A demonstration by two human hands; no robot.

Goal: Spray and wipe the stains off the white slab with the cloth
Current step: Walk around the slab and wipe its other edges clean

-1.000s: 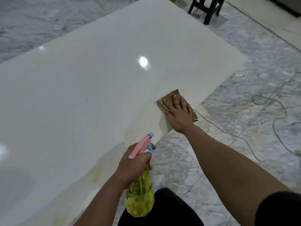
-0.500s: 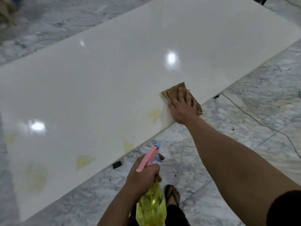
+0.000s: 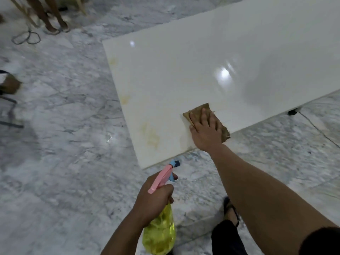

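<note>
Pressing flat, your right hand (image 3: pixel 205 132) holds the brown cloth (image 3: pixel 199 109) on the white slab (image 3: pixel 211 57) near its front edge, fingers straight and slightly spread. Your left hand (image 3: pixel 153 198) grips the spray bottle (image 3: pixel 159 233). Since before, the slab's end with yellowish stains (image 3: pixel 151 137) has come into view.

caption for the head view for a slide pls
Right hand presses a brown cloth on the white slab near yellow stains; left hand holds a spray bottle.
</note>
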